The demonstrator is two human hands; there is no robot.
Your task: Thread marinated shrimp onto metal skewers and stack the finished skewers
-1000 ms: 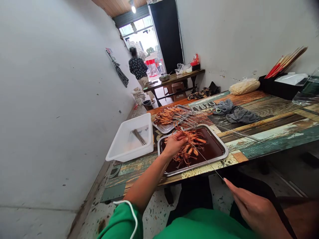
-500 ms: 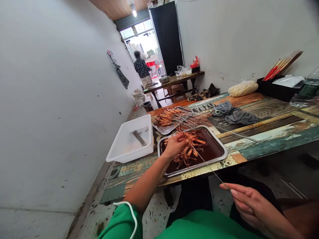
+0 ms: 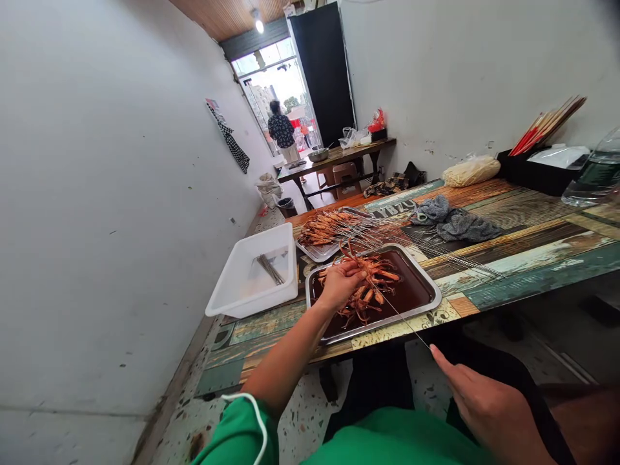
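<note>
Here, mid-frame, the left grip (image 3: 343,284) pinches a tentacled piece (image 3: 367,266); lower right, the right grip (image 3: 479,391) clasps a metal skewer (image 3: 401,315).

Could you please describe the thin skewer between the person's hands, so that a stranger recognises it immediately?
On the patterned table, find the nearer metal tray, holding dark liquid. Above it the left hand pinches reddish food, and the thin skewer slants from there to the right hand. Unlike the skewers lying beyond the tray, it crosses the table's near edge.
</note>
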